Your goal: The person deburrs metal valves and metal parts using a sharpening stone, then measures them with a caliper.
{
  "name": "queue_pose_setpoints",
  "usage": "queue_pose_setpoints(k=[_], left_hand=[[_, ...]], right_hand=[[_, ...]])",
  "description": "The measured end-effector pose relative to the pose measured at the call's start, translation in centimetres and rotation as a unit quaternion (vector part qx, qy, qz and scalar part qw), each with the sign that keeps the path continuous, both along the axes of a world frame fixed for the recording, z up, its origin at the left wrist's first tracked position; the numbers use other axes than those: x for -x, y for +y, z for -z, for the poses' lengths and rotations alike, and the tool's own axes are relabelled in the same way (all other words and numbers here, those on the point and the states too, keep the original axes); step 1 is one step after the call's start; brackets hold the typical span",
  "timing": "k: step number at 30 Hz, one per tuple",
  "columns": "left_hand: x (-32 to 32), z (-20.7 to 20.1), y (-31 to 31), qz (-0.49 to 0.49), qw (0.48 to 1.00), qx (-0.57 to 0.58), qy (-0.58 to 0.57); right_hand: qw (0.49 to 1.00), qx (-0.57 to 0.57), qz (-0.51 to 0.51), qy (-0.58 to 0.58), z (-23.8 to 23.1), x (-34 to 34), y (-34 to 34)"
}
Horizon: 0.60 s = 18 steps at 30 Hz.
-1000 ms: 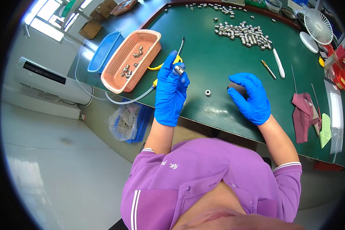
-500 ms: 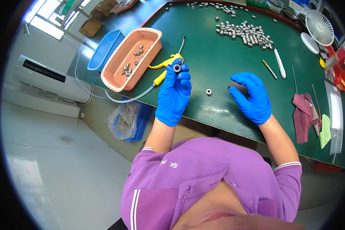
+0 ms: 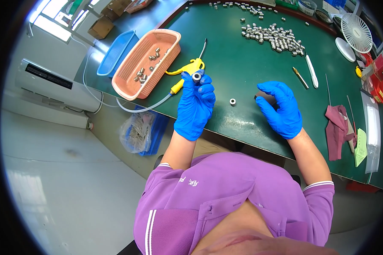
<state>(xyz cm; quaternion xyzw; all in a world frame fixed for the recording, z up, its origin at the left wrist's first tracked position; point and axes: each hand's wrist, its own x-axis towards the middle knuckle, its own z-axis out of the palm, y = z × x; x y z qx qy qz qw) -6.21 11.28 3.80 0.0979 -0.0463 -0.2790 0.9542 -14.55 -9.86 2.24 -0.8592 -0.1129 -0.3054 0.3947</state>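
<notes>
My left hand [image 3: 195,104], in a blue glove, pinches a small hollow metal sleeve [image 3: 196,77] and turns its round opening up. Beside it lies a yellow air blow gun [image 3: 187,71] with a hose. A second metal sleeve [image 3: 232,102] stands on the green table between my hands. My right hand [image 3: 281,108], also gloved, rests by the table's near edge with fingers curved and thumb apart. A dark patch shows at its thumb tip; I see nothing held, though its palm is partly hidden.
At left, a pink basket [image 3: 127,53] holds several metal sleeves, next to a blue basket [image 3: 108,68]. A heap of sleeves [image 3: 276,38] lies at the far side. To the right are a white-handled tool [image 3: 311,70], a brass-coloured rod [image 3: 300,77], a maroon cloth [image 3: 336,127] and a fan [image 3: 356,33].
My left hand has tilted the sleeve a little, so more of its side shows. The whole view has shifted slightly; my right hand keeps its pose.
</notes>
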Motion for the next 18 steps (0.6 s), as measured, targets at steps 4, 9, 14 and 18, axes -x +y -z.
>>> queue_pose_setpoints(k=[4,9,14,18], left_hand=[[-0.2,0.0,0.2,0.031,0.999,0.022,0.016],[-0.6,0.8,0.3,0.057,0.998,0.027,-0.023],[1.1,1.5,-1.5,0.059,0.991,-0.115,-0.018],[3.5,2.7,-4.0,0.150,0.966,-0.208,0.021]], right_hand=[[1.000,-0.007,-0.005,0.013,-0.1,0.0,0.0],[1.000,0.013,0.005,-0.002,0.1,0.1,-0.1],[0.999,0.032,-0.030,-0.032,-1.2,0.3,0.5],[0.978,0.174,-0.091,-0.065,-1.0,0.1,0.8]])
